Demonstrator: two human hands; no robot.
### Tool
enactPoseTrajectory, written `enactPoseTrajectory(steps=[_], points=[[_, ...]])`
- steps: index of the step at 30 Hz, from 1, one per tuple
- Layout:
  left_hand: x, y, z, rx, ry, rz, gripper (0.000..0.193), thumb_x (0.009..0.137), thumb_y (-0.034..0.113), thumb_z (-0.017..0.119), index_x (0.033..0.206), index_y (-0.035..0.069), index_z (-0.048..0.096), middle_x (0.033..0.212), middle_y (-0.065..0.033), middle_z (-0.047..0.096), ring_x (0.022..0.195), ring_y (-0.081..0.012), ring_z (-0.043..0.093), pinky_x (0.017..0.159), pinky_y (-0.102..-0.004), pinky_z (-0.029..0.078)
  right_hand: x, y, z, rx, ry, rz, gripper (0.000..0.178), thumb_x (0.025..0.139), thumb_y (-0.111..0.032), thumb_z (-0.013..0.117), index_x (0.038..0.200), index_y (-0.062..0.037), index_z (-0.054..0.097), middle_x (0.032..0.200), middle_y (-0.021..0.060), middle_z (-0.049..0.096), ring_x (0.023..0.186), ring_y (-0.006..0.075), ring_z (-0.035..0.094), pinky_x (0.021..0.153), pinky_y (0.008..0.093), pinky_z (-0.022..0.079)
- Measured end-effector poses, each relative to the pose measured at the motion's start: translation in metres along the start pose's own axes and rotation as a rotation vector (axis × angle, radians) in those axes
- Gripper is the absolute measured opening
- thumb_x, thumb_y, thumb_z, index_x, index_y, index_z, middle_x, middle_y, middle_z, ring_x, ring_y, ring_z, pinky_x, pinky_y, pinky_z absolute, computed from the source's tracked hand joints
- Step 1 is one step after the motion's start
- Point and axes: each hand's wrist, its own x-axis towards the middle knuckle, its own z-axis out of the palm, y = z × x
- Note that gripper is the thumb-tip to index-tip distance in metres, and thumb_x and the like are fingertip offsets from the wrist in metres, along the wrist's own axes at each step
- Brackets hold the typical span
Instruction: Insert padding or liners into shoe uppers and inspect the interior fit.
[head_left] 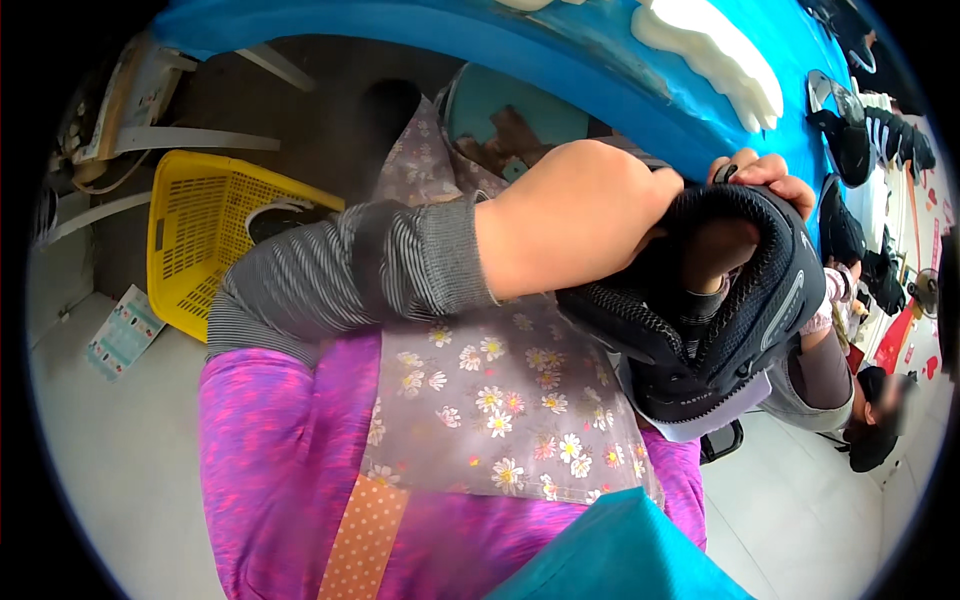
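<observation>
A black shoe (720, 320) with a pale sole is tilted in front of me, right of centre, its collar opening facing up. My left hand (585, 220), its fingers curled, grips the near left edge of the collar; the fingertips are partly hidden. The fingers of my right hand (765, 180) wrap over the far rim of the shoe, beside a small black loop. Skin and a dark striped cuff show within the opening, but I cannot tell exactly how that arm passes there. Under my left forearm lies a grey flowered apron (500, 400) over purple clothing.
A blue-covered table (540, 50) curves across the top, with white wavy-edged pieces (715, 60) and black shoes (845, 140) on it. At left stands a yellow basket (190, 230) holding a shoe. A leaflet (125, 332) lies on the floor. Another person (870, 420) is at far right.
</observation>
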Motion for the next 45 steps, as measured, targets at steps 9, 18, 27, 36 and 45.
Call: enactPoseTrajectory(steps=[9, 18, 27, 36, 45], points=[[0.003, -0.017, -0.003, 0.212, -0.139, 0.36, 0.021, 0.079, 0.02, 0.067, 0.094, 0.005, 0.066, 0.071, -0.012, 0.063, 0.067, -0.0306, 0.065, 0.058, -0.0388, 0.053, 0.002, 0.005, -0.026, 0.439, -0.3, 0.328, 0.026, 0.09, -0.015, 0.07, 0.107, -0.0057, 0.053, 0.097, 0.02, 0.063, 0.08, 0.0303, 0.06, 0.073, 0.0413, 0.051], [0.008, -0.006, 0.004, 0.047, 0.093, 0.1, 0.04, 0.081, 0.045, 0.073, 0.064, 0.01, 0.063, 0.059, -0.0115, 0.058, 0.056, -0.0335, 0.06, 0.053, -0.0409, 0.048, -0.008, 0.0, -0.003, 0.125, -0.085, 0.115, 0.031, 0.095, -0.034, 0.064, 0.098, -0.0055, 0.054, 0.077, 0.0107, 0.06, 0.062, 0.0207, 0.054, 0.058, 0.0325, 0.043], [0.004, -0.012, -0.01, 0.062, 0.157, 0.199, 0.045, 0.081, 0.049, 0.068, 0.062, 0.009, 0.062, 0.058, -0.0125, 0.058, 0.054, -0.0339, 0.059, 0.05, -0.0422, 0.046, -0.006, 0.017, -0.001, 0.396, -0.118, 0.315, 0.027, 0.089, -0.014, 0.071, 0.098, -0.0029, 0.048, 0.08, 0.0172, 0.059, 0.066, 0.0239, 0.056, 0.062, 0.0355, 0.048], [0.002, -0.019, -0.026, -0.344, -0.069, 0.35, 0.012, 0.085, 0.017, 0.072, 0.08, 0.006, 0.068, 0.061, -0.0136, 0.057, 0.054, -0.0321, 0.057, 0.052, -0.0397, 0.044, 0.002, 0.001, 0.049, 0.785, -0.17, 0.77, 0.029, 0.088, -0.018, 0.072, 0.102, -0.0049, 0.051, 0.087, 0.0034, 0.055, 0.078, 0.0129, 0.052, 0.067, 0.0255, 0.046], [-0.002, -0.017, -0.024, -0.269, 0.063, -0.131, 0.021, 0.078, 0.018, 0.072, 0.077, 0.0, 0.062, 0.066, -0.0186, 0.058, 0.054, -0.028, 0.053, 0.055, -0.0368, 0.043, -0.034, -0.061, 0.054, 0.053, 0.086, 0.666, 0.027, 0.087, -0.019, 0.072, 0.1, -0.0054, 0.054, 0.088, 0.002, 0.056, 0.079, 0.0099, 0.054, 0.067, 0.0248, 0.046]])
